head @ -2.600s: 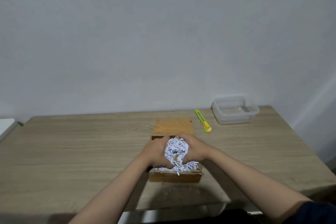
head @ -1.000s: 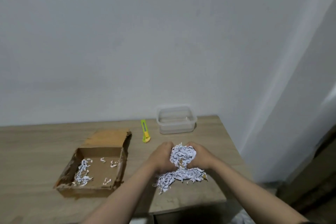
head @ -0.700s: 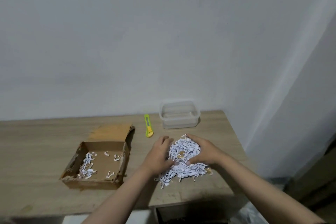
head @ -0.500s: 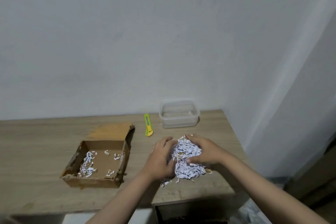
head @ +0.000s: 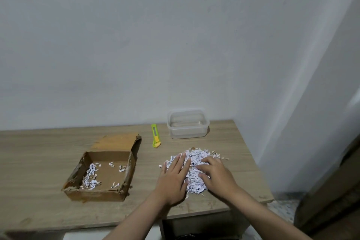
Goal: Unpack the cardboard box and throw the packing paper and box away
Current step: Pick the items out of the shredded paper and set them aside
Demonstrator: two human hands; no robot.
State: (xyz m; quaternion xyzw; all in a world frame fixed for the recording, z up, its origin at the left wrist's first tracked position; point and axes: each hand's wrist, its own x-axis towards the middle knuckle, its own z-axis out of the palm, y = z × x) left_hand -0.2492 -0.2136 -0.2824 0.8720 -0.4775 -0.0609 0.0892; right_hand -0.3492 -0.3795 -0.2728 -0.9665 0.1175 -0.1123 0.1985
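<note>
A heap of white shredded packing paper point(head: 195, 159) lies spread on the right part of the wooden table point(head: 39, 150). My left hand point(head: 174, 175) lies flat on the heap's left side with straight fingers. My right hand point(head: 216, 174) rests on its right side, fingers spread and slightly bent. The open cardboard box point(head: 103, 194) sits to the left with its flap folded back. Only a few paper shreds point(head: 89, 176) lie on its floor.
A yellow-green utility knife point(head: 155, 138) lies behind the heap. A clear plastic container point(head: 188, 123) stands at the table's back right. The table's right edge is close to the heap, with the wall corner and floor beyond it.
I lifted the paper out of the box and carried it right. Both hands held it bunched, set it on the table, and now lie flat on the spread heap.
</note>
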